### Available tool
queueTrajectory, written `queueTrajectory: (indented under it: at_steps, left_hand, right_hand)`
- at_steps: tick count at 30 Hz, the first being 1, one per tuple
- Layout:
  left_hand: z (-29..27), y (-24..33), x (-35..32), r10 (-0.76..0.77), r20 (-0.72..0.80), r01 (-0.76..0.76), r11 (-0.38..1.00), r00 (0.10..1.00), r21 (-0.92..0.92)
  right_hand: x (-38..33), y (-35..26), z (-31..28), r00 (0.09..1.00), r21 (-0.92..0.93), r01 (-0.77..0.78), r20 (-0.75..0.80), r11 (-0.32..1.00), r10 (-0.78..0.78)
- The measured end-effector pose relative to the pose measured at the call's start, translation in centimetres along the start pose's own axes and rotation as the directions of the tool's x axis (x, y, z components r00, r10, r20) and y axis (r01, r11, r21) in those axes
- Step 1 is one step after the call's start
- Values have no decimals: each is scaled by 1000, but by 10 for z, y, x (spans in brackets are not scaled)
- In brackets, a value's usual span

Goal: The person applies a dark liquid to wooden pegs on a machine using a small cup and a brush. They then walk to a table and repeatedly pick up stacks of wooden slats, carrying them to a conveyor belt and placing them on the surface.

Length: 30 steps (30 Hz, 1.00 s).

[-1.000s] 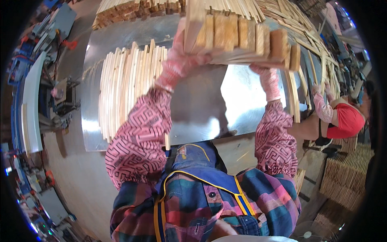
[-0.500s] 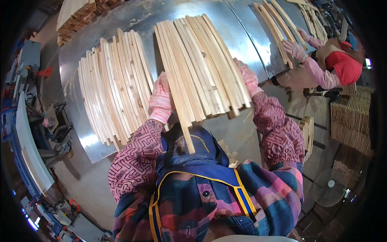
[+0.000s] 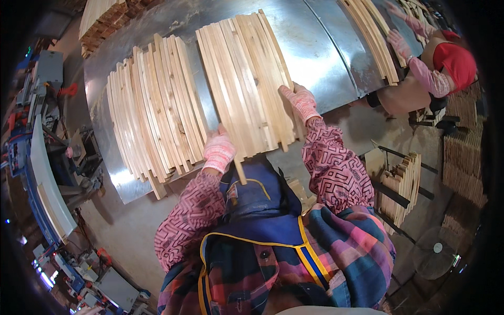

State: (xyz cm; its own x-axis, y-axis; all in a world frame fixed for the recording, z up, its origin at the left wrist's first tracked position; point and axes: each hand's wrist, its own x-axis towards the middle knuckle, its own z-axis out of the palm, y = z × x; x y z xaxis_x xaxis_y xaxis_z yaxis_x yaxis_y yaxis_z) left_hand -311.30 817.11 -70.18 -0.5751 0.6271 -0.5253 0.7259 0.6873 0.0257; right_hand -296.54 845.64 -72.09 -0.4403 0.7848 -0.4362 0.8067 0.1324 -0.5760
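A row of long pale wooden strips (image 3: 242, 86) lies side by side on the metal table, its near ends uneven. One strip sticks out toward me past the others. My left hand (image 3: 219, 149), in a pink-and-white knit glove, is closed against the row's near left edge. At the right edge my right hand (image 3: 300, 102), gloved alike, grips with its thumb over the outer strip; its other fingertips are partly hidden. To the left sits a second row of wooden strips (image 3: 155, 113), with a narrow gap between the two rows.
The shiny metal table (image 3: 320, 68) has a seam at right. Beyond it, a person in red (image 3: 452, 68) handles more strips (image 3: 370, 39). Stacked wood (image 3: 105, 21) stands at far left. Machinery (image 3: 50, 173) lines the left side; a rack of wood pieces (image 3: 401, 184) and a fan (image 3: 436, 248) are at right.
The row between my hands has come down flatter onto the table and sits more tightly together. My right hand has moved left with its edge; my left hand is lower along the near end.
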Motion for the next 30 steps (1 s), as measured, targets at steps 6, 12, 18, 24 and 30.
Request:
queueTrajectory:
  at_steps: [6, 12, 18, 24, 30]
  left_hand:
    - [-46, 19, -92, 180, 297, -141, 979, 938, -149]
    - [-46, 36, -111, 204, 250, -141, 958, 946, -249]
    - [-36, 113, -58, 160, 192, 9, 746, 968, -666]
    - [-96, 115, -39, 126, 296, 160, 615, 947, -773]
    - [-85, 85, -90, 151, -137, -125, -85, 979, -989]
  right_hand:
    - [-28, -6, 14, 956, 206, 124, 236, 971, -172]
    - [-4, 45, 9, 976, 410, -83, 219, 908, -10]
    - [-80, -55, -68, 968, 125, 8, 248, 992, -39]
    - [-31, 26, -42, 986, 230, -27, 167, 973, -12]
    - [-29, 46, 64, 927, -27, 216, 321, 976, -196]
